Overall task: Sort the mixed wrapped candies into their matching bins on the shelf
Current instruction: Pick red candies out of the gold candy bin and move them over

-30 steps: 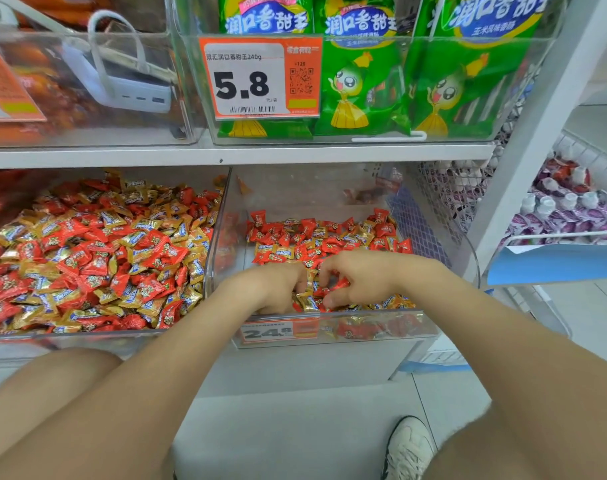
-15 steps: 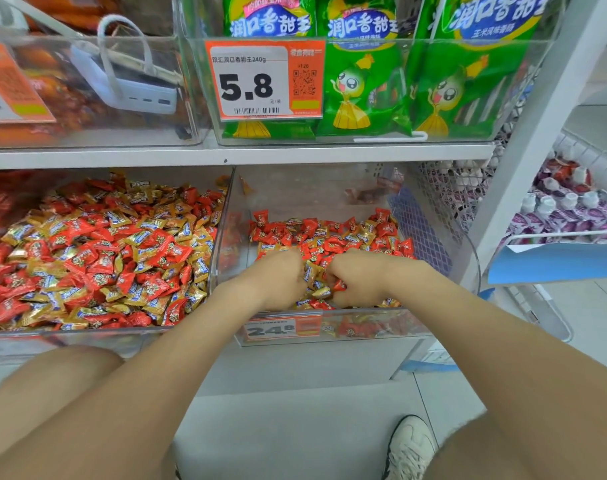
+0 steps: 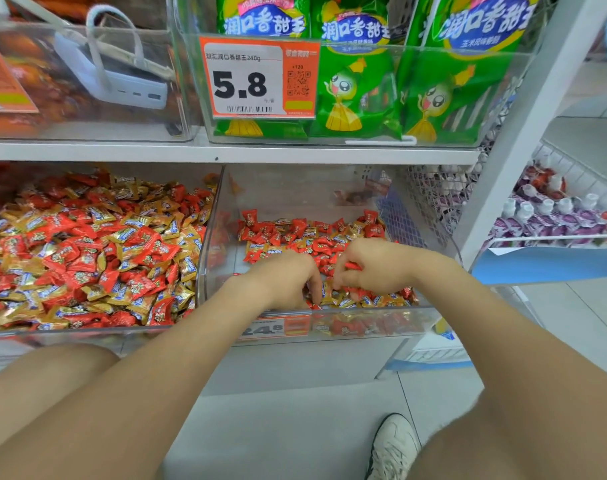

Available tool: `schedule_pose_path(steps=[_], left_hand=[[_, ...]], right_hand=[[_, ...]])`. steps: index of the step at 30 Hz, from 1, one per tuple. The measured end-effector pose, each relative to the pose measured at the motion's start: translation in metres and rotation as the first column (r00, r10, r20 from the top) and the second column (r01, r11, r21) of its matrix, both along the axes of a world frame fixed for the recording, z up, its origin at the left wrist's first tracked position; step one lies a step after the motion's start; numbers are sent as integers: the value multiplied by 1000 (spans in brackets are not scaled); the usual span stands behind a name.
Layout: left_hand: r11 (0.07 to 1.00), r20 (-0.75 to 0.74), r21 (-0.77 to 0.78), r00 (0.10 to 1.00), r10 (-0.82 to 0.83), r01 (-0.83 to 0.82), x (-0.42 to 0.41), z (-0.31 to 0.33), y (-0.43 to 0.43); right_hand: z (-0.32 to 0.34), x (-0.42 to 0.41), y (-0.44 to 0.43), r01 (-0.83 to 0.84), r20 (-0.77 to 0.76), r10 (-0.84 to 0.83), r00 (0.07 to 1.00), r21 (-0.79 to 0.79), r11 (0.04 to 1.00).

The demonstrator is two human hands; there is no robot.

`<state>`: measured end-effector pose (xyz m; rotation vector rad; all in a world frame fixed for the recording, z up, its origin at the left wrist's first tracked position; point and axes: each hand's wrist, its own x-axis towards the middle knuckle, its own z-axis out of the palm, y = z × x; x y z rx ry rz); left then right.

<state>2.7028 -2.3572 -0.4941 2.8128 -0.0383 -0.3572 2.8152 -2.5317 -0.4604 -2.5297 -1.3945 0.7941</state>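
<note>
1. Sifting mixed candies (image 3: 312, 237), red and gold, lying in the right bin (image 3: 381, 323), mostly toward its front wall.
2. Left hand (image 3: 284, 278): fingers point down into the pile; what its grip holds, cannot tell.
3. Right hand (image 3: 375, 268): narrow grip, curled round red candies (image 3: 352, 266).
4. Half a second back the fists were touching; now they are parted, so probably picking singles.
5. Left of that bin, the fuller bin (image 3: 87, 332) is equally mixed; sorting looks barely begun.

I see an orange price tag (image 3: 258, 77) reading 5.8 up top; green snack bags (image 3: 357, 81) stand behind it and to its right; left of the tag lies a white power bank (image 3: 122, 81) with a looped strap; lower and far right, white-capped pouches (image 3: 555, 216) fill a wire basket (image 3: 572, 174); well below the tag, a white shoe (image 3: 394, 445) rests on the floor (image 3: 295, 427).
</note>
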Motion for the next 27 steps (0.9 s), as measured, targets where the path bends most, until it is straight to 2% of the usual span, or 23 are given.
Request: schedule_pose_path(steps=[2,4,8,12,14,16,19,22,25,27], left_hand=[[1000,6,2,1000,16,-16,1,1,-5],[998,6,-27,998,61,-60,1,4,-8],[983,60,-27,982,180,-179,-4,10,-10],[955,135,-109,948,288,-274,-17,22,-11],[943,170,-164,933,316,-289,-25,31,-12],[923,235,-231,902,361,-309,-33,43,-13],[890,314,-351,859,405,-291,-50,65,-8],[844,377,-425,783,495,-328,-79,81,11],[802,468,-352,651,597,-483,-112,87,44],[782,490,-249,622,610,-571,-131,83,74]], right_hand=[[0,1,-5,-11,-151,5,989,-39,999],[-3,0,-7,-59,-191,40,981,-95,994],[-12,2,0,-157,-135,134,982,-183,971],[-19,-5,11,-208,-60,200,978,-212,955],[-15,-8,12,-188,-10,188,982,-106,976],[-4,-9,11,-91,10,90,996,63,994],[16,-15,11,20,-61,1,998,339,941],[27,-34,22,137,-225,-27,974,490,861],[37,-67,48,301,-402,-69,913,551,779],[41,-91,68,311,-401,-56,914,605,733]])
